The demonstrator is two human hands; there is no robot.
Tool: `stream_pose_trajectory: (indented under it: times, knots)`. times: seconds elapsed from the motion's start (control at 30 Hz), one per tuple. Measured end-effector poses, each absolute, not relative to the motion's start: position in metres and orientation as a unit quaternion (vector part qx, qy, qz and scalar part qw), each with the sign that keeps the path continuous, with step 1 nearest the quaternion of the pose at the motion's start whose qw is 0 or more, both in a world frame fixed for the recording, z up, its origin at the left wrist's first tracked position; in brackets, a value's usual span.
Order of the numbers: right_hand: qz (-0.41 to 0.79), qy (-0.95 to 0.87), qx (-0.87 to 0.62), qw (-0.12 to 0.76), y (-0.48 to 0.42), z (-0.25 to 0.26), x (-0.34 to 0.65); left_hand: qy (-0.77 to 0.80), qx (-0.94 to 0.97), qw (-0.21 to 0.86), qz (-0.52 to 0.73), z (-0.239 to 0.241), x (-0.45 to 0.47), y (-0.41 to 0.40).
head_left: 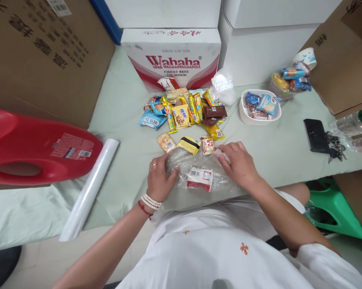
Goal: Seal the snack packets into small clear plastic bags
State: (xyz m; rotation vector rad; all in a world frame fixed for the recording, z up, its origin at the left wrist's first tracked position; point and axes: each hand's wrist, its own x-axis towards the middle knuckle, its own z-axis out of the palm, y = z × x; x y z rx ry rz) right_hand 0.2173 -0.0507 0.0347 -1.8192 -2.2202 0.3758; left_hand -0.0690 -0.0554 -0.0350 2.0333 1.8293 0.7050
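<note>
A clear plastic bag (199,168) lies on the pale green table (123,120) right in front of me, with a red-and-white snack packet (200,178) inside it. My left hand (159,178) grips the bag's left edge, fingers curled on the plastic. The bag's upper right edge is pinched by my right hand (239,162). Just beyond the bag lie three small packets: a beige one (166,143), a yellow-and-black one (189,144) and a red-and-white one (207,145).
A heap of snack packets (185,110) sits before a Wahaha carton (171,58). A white bowl (260,106) of snacks stands at right, with a phone (315,135) and keys (336,150). At left lie a roll of plastic (88,190) and a red jug (33,148).
</note>
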Motion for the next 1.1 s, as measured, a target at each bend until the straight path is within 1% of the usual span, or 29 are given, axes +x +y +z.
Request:
stream_pose_trajectory:
  times: [0.13, 0.2, 0.27, 0.37, 0.43, 0.5, 0.57, 0.63, 0.7, 0.77, 0.83, 0.93, 1.0, 1.1]
  knots:
    - [0.152, -0.767, -0.624, -0.004, -0.030, 0.027, 0.179, 0.679, 0.658, 0.215, 0.245, -0.032, -0.058, -0.051]
    - [0.176, -0.765, -0.619, -0.039, -0.024, 0.020, 0.172, 0.697, 0.634, 0.249, 0.223, -0.028, -0.054, -0.047]
    - [0.212, -0.765, -0.607, -0.031, -0.022, 0.017, 0.174, 0.708, 0.615, 0.281, 0.204, -0.025, -0.052, -0.043]
    - [0.230, -0.790, -0.566, 0.046, -0.029, 0.023, 0.185, 0.708, 0.607, 0.299, 0.202, -0.023, -0.053, -0.041]
    - [0.212, -0.840, -0.493, 0.083, -0.041, 0.032, 0.188, 0.701, 0.614, 0.302, 0.204, -0.024, -0.054, -0.040]
    - [0.197, -0.898, -0.388, 0.065, -0.056, 0.038, 0.187, 0.690, 0.628, 0.298, 0.200, -0.027, -0.056, -0.040]
    - [0.186, -0.932, -0.310, 0.006, -0.073, 0.039, 0.182, 0.673, 0.650, 0.283, 0.210, -0.032, -0.060, -0.040]
    - [0.173, -0.941, -0.287, -0.046, -0.087, 0.036, 0.178, 0.647, 0.668, 0.268, 0.253, -0.036, -0.065, -0.043]
    - [0.175, -0.939, -0.289, -0.066, -0.096, 0.028, 0.177, 0.598, 0.681, 0.289, 0.308, -0.036, -0.073, -0.049]
    - [0.195, -0.934, -0.295, -0.047, -0.101, 0.018, 0.181, 0.534, 0.696, 0.347, 0.332, -0.033, -0.083, -0.056]
    - [0.223, -0.923, -0.313, 0.010, -0.104, 0.006, 0.186, 0.476, 0.715, 0.406, 0.311, -0.028, -0.093, -0.062]
    - [0.247, -0.902, -0.339, 0.102, -0.106, -0.011, 0.191, 0.439, 0.748, 0.423, 0.263, -0.018, -0.105, -0.066]
    - [0.257, -0.899, -0.336, 0.110, -0.106, -0.017, 0.191, 0.428, 0.769, 0.411, 0.240, -0.013, -0.111, -0.066]
    - [0.265, -0.901, -0.336, 0.074, -0.104, -0.018, 0.186, 0.418, 0.789, 0.402, 0.203, -0.009, -0.115, -0.071]
